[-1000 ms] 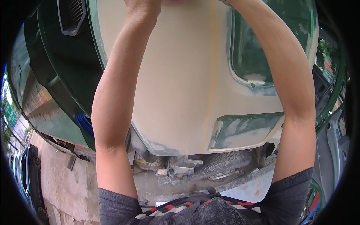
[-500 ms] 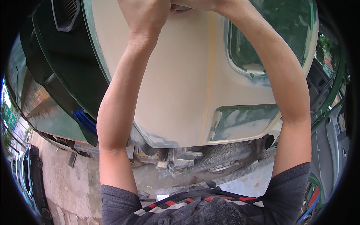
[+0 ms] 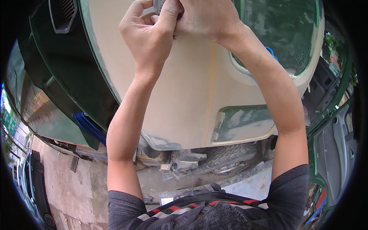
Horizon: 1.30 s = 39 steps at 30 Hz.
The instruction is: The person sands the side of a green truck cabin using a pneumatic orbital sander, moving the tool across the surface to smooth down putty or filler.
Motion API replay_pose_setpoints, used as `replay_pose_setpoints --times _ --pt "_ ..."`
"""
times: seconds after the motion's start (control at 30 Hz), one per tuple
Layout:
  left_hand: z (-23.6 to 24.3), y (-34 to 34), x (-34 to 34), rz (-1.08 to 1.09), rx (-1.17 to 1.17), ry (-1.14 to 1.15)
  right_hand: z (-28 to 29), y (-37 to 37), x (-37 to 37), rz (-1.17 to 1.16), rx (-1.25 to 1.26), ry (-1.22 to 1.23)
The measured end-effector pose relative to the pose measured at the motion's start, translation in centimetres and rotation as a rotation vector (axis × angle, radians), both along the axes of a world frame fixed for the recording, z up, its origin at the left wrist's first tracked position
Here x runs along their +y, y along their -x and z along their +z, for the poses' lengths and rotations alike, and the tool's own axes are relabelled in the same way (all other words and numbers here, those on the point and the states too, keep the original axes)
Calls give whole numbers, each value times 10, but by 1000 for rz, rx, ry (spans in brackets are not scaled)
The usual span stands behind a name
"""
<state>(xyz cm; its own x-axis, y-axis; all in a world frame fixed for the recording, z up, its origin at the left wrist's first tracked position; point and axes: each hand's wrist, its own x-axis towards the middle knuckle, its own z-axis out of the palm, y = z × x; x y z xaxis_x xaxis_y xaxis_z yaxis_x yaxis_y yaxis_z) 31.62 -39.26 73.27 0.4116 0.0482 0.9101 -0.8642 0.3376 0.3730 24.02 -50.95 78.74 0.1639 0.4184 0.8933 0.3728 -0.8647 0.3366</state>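
Note:
Both of my hands are together at the top, over the beige, smooth-coated vehicle panel [image 3: 176,92]. My left hand [image 3: 147,36] has its fingers curled and its thumb laid on a dark grey object with a rounded edge [image 3: 158,5]. That object is partly cut off by the frame's upper edge, and its kind cannot be made out. Pressed close beside it is my right hand [image 3: 207,19], closed on the object's right side with its fingers mostly hidden. A yellowish line [image 3: 211,88] runs down the panel below the hands.
Green recessed areas lie at the panel's upper right [image 3: 283,30] and lower right [image 3: 243,122]. Coiled blue hose [image 3: 89,126] hangs at the left, by a dark green body part. A tyre [image 3: 226,159] shows under the panel. A dark car [image 3: 32,184] stands at far left.
Both hands have come lower into view, showing the grey object and the left fingers. The right forearm has shifted left, uncovering a bit of blue by the upper green area.

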Motion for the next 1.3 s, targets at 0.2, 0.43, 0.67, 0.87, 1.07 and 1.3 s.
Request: replay_pose_setpoints --times 0.2,0.43,0.67,0.87,1.07,1.3 --pt "-17 -2 5 -45 -10 -16 -17 4 4 55 -23 7" --pt "-38 3 4 -134 -13 1 -44 -9 -3 -58 -158 16" --pt "-59 10 6 -158 35 -11 -66 -3 1 -76 -77 -31" --pt "-77 10 9 -135 64 -44 -80 3 3 -64 -29 -75" --pt "-84 11 15 -167 83 -62 -88 4 8 -64 16 -85" --pt "-93 16 22 -131 92 -118 -100 4 11 -55 32 -112"
